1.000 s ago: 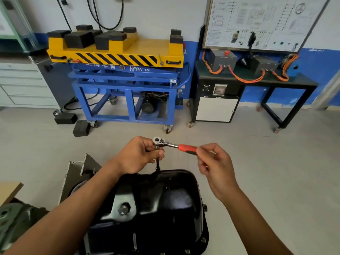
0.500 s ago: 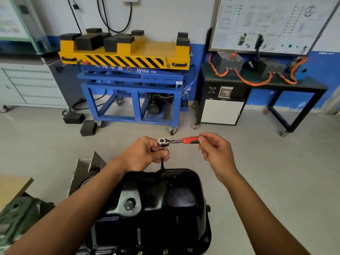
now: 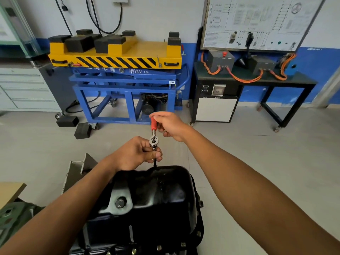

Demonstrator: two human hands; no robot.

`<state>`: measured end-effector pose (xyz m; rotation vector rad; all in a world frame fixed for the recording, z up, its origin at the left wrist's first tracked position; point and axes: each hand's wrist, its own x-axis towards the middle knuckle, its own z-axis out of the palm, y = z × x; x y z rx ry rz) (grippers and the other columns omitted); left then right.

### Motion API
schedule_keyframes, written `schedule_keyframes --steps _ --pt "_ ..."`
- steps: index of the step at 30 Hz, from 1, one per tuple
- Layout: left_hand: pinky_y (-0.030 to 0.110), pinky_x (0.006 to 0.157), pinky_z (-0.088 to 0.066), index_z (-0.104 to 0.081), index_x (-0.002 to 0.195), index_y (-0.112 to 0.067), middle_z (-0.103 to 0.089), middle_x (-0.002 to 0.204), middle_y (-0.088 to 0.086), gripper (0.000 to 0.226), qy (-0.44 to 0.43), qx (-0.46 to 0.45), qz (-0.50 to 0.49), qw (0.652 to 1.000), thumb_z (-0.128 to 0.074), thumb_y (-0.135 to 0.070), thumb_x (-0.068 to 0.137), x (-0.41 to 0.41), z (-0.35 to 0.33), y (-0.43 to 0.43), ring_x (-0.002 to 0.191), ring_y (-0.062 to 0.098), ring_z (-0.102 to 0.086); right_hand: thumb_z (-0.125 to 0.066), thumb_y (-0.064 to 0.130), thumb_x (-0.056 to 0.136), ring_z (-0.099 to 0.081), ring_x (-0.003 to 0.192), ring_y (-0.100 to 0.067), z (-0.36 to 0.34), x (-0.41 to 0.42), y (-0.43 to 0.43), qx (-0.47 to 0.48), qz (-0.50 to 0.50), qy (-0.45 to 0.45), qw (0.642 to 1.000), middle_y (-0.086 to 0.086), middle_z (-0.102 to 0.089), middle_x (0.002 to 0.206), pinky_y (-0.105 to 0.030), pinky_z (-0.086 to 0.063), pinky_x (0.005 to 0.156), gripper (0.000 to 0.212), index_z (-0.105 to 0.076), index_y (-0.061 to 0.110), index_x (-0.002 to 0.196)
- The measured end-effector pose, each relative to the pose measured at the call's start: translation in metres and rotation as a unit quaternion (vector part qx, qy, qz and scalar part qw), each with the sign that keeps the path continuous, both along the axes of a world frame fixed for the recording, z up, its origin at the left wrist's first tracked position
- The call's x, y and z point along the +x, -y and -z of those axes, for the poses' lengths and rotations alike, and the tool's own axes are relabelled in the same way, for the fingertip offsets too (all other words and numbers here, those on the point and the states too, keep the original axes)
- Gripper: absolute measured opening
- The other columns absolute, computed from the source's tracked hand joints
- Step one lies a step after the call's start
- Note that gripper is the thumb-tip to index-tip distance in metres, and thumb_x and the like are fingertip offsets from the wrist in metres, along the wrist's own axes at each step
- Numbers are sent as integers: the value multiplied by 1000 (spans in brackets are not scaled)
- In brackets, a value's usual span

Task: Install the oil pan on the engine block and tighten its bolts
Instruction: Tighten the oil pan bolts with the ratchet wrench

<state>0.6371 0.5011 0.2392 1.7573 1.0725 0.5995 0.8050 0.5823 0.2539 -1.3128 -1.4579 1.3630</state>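
A glossy black oil pan point(image 3: 156, 203) sits upside down on the engine block, with several bolts along its near flange point(image 3: 160, 247) and a drain plug point(image 3: 120, 203) on its left side. A ratchet wrench point(image 3: 153, 132) with a red handle stands over the pan's far edge on a thin black extension point(image 3: 155, 162). My left hand point(image 3: 135, 153) pinches the extension just under the ratchet head. My right hand point(image 3: 170, 126) grips the red handle, which points away from me.
A blue lift cart with a yellow striped top point(image 3: 117, 57) stands ahead on the floor. A black bench with orange cables point(image 3: 255, 80) is at the right, grey drawers point(image 3: 24, 89) at the left. Black rubber blocks point(image 3: 67, 121) lie on the floor. A green part point(image 3: 12, 216) sits at lower left.
My right hand has swung the red handle from pointing right to pointing away from me, turning the ratchet counter-clockwise. My left hand stays on the extension.
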Motion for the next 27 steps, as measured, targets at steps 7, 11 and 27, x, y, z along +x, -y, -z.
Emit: schedule_keyframes --steps 7,11,27 --pt "30 80 -56 -73 92 3 -75 89 16 12 3 25 -49 998 -64 -3 96 1 1 2 83 14 -68 -53 22 103 -39 50 -9 18 27 23 18 110 -100 989 -3 -58 67 -20 -29 42 17 -68 16 100" --pt "30 79 -56 -74 85 -5 -75 89 13 15 -4 25 -45 999 -64 -4 96 1 3 -1 83 11 -69 -61 17 98 -42 51 -10 28 60 71 38 189 -172 966 -2 -58 64 -21 -31 44 8 -66 11 100" --pt "25 80 -59 -76 95 -1 -78 84 3 11 -1 0 -57 998 -66 -6 94 3 5 -3 81 5 -71 -77 16 84 -54 51 -7 33 56 181 141 196 -137 961 -2 -64 59 -16 -42 52 19 -60 8 85"
